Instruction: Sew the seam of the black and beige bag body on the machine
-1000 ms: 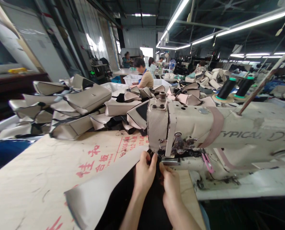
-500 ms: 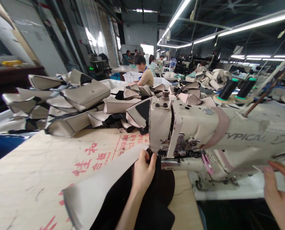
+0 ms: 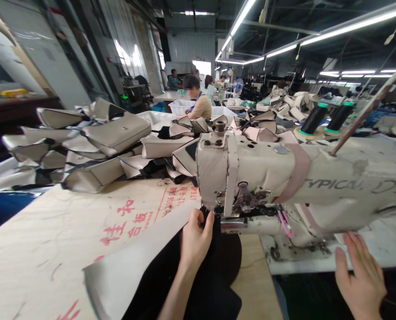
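My left hand point(image 3: 195, 242) pinches the edge of a bag piece close under the sewing machine's head. The bag piece has a pale grey panel point(image 3: 134, 249) and a black side point(image 3: 161, 271) that hangs below my wrist. Its edge at the needle is partly hidden by my fingers. The cream sewing machine point(image 3: 261, 169) stands just right of that hand. My right hand point(image 3: 361, 271) is at the lower right, fingers stretched forward at the front edge of the machine's white base point(image 3: 304, 264). I see nothing gripped in it.
Several beige and black bags point(image 3: 118, 133) are heaped behind the plywood table point(image 3: 51, 240). Two black thread cones point(image 3: 313, 120) stand behind the machine. A pink clip-like piece point(image 3: 285, 222) hangs under its arm. A person point(image 3: 199, 104) sits beyond the bags near white bins.
My right hand has moved left and down, onto the machine base's edge, with its fingers straightened. My left hand keeps its hold on the bag piece. The view has shifted slightly.
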`<state>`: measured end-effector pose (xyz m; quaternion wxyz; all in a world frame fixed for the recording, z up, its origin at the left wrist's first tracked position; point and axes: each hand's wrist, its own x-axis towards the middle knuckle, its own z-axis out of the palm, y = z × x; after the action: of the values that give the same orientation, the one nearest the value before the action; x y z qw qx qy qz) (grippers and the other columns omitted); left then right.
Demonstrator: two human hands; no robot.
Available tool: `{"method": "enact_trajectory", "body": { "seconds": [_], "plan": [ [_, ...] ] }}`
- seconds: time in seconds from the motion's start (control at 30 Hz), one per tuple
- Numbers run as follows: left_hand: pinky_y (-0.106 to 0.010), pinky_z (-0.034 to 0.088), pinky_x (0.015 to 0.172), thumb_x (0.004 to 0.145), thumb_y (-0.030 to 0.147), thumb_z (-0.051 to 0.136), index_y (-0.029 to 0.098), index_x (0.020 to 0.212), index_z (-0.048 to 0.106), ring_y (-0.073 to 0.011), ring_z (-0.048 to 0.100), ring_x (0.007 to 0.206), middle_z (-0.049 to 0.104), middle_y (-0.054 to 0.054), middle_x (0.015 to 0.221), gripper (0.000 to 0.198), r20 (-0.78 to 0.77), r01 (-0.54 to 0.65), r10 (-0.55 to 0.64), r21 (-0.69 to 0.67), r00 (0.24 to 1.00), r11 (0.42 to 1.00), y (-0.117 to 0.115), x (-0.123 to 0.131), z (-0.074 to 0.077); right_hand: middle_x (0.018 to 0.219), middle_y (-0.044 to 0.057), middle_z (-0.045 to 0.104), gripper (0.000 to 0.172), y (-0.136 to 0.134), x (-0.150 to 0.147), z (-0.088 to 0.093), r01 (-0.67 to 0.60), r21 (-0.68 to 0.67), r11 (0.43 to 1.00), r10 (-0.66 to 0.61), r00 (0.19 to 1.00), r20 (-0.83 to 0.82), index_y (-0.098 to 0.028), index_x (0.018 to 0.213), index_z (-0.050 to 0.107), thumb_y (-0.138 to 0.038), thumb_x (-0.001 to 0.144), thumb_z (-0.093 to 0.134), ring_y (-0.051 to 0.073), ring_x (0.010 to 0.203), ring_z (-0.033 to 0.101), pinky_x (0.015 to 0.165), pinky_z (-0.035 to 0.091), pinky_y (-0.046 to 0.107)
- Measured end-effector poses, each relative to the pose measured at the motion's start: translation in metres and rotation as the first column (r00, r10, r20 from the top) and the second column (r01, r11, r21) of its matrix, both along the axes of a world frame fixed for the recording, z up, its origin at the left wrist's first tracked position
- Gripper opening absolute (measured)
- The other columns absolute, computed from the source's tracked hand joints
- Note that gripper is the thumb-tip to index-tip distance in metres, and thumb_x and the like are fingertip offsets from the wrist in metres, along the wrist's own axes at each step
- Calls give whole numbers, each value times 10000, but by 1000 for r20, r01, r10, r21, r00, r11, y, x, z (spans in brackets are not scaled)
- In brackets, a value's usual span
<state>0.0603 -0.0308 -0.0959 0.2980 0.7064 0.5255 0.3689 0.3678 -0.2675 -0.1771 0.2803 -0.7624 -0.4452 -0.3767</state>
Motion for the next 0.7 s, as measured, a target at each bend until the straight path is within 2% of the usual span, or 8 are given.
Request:
{"method": "enact_trajectory", "body": {
  "seconds": [0.07,0.23,0.3,0.47,0.7],
  "plan": [
    [-215,264,516,812,433,479,226,659,312,-102,303,506,273,83,546,307,3,-1,1,21,1000,1000,-1,0,-1,1257,117,531,491,-1,3,5,-6,14,1000,6,1000,-7,-167,1342,419,-238,864,509,319,1165,490,937,396,437],
    [-213,263,505,809,446,488,226,652,292,-100,296,507,272,83,551,334,20,3,-3,20,1000,1000,0,-2,-2,1207,88,568,421,-1,16,48,-68,-4,998,68,998,2,-167,1291,478,-271,883,477,280,1134,518,969,388,400],
    [-213,266,506,803,436,494,225,651,296,-99,300,504,279,84,548,327,16,3,-3,18,1000,1000,1,-2,-2,1210,92,563,428,0,16,59,-84,-29,996,84,996,-12,-159,1293,471,-295,888,464,275,1142,511,978,385,392],
    [-212,254,496,783,399,511,224,661,343,-95,310,481,297,89,531,272,30,-11,10,12,1000,1000,4,-1,-3,1251,132,519,485,6,6,60,-47,-15,999,46,998,-37,-110,1308,433,-330,878,469,303,1203,448,1001,360,412],
    [-209,319,527,766,364,501,199,770,473,-110,444,547,476,53,619,168,90,54,-55,14,994,998,26,3,-8,1270,122,506,493,5,7,58,-11,-68,998,7,999,-48,-138,1321,411,-315,867,480,299,1204,443,986,348,418]
  ]
}}
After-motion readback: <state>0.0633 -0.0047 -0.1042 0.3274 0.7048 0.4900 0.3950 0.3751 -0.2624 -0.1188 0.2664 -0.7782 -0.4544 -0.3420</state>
